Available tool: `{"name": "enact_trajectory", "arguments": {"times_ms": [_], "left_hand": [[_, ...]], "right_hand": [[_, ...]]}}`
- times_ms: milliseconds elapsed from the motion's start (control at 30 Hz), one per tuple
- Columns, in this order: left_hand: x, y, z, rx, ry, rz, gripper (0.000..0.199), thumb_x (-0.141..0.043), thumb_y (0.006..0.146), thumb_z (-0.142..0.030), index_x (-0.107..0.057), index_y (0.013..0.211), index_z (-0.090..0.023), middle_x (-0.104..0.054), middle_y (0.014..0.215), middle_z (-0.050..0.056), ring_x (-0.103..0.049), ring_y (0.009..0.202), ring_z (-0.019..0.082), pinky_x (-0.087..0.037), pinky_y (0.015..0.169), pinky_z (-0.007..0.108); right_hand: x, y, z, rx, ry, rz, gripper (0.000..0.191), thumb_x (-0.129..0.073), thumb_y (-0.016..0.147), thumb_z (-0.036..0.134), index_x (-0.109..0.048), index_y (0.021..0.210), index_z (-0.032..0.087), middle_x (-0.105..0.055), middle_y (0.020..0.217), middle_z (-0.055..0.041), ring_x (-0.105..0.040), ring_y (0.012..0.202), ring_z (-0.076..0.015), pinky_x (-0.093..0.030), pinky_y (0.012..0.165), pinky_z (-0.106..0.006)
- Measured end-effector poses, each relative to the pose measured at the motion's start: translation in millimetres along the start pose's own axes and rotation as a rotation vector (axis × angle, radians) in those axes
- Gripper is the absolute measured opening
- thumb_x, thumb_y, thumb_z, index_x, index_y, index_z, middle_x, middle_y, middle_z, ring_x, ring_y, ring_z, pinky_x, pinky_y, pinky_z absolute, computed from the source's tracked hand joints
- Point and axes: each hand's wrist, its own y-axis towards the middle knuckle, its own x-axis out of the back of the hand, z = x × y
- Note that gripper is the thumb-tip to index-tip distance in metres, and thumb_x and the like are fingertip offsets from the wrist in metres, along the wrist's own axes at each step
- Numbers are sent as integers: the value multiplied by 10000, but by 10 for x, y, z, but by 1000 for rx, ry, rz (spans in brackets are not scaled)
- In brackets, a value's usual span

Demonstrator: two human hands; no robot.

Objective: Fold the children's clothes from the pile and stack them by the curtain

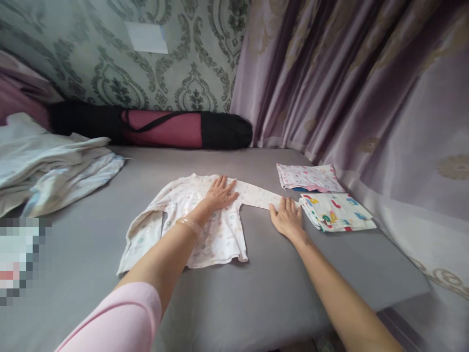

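Observation:
A small white long-sleeved shirt (220,234) with a faint pattern lies spread on a grey sheet. My left hand (221,193) rests flat on its upper part, fingers spread, near the shoulder. My right hand (287,216) lies flat over the cuff end of the sleeve that stretches to the right. The other sleeve bends down at the left, partly beside my left forearm. Just right of my right hand is a folded white cloth with colourful figures (339,212), and behind that a folded pink-patterned cloth (309,177).
The grey sheet (264,293) covers the bed. Crumpled pale cloths (54,161) lie at the left. A long black and dark-pink bag (164,129) lies along the patterned wall. Purple curtains (330,73) hang at the right. A blurred-out patch covers the left edge.

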Motion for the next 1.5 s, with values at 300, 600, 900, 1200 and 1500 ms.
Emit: {"name": "enact_trajectory", "arguments": {"times_ms": [300,600,900,1200,1500], "left_hand": [[576,-224,310,-33,-355,-21,631,-451,925,-499,-424,1436,-132,-414,1504,185,-382,1395,290,-326,1117,378],[1029,-1862,1123,507,-239,-299,570,-500,826,-562,-588,1188,-131,-650,1096,149,-618,986,276,-488,863,379],[963,-2675,962,818,-338,-61,546,-516,728,-691,-638,844,-172,-643,899,118,-592,887,283,-466,777,365],[862,-2430,744,921,-341,-64,323,-694,630,-494,-648,743,-195,-562,982,77,-542,980,276,-441,828,334],[1065,-2390,948,636,-251,-276,210,-428,799,-133,-538,968,-189,-604,727,-7,-540,649,158,-399,611,257]], "right_hand": [[253,294,0,-34,-69,164,656,-358,954,483,-448,1405,15,-443,1448,-257,-413,1353,-333,-297,1102,-473],[355,401,1440,703,194,-8,483,-290,996,269,-449,1416,89,-432,1502,-156,-350,1407,-239,-258,1151,-361],[243,496,2062,560,129,65,597,-335,999,379,-357,1459,-1,-299,1562,-217,-282,1432,-333,-248,1147,-429],[218,403,2750,889,455,-10,470,-289,959,197,-506,1352,58,-490,1433,-185,-426,1349,-235,-316,1127,-344],[-53,362,3206,777,680,57,537,-246,979,330,-482,1373,50,-476,1453,-199,-387,1391,-261,-275,1160,-422]]}}
